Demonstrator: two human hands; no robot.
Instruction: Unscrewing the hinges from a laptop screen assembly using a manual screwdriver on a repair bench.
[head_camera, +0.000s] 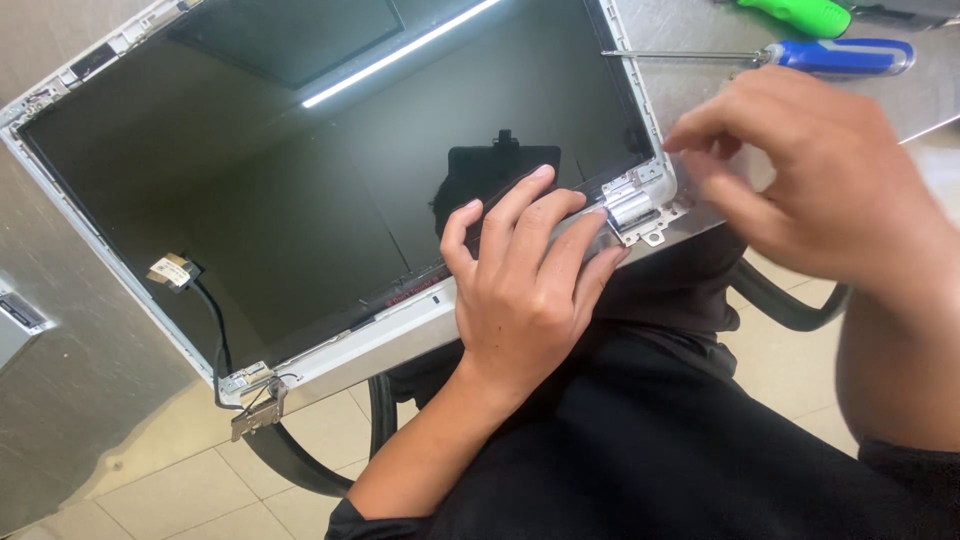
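A laptop screen assembly with a dark glossy panel and a silver frame lies on the grey table, overhanging its near edge. My left hand rests flat on the panel's lower edge, fingers spread, next to the right metal hinge. My right hand hovers just right of that hinge, fingers pinched together near the frame's corner; whether anything small is between them I cannot tell. A second hinge with a black cable sits at the lower left corner.
A blue-handled screwdriver lies on the table behind my right hand, a green-handled tool beyond it. A silver part sits at the left edge. Below the table are my dark-clothed lap, a chair and tiled floor.
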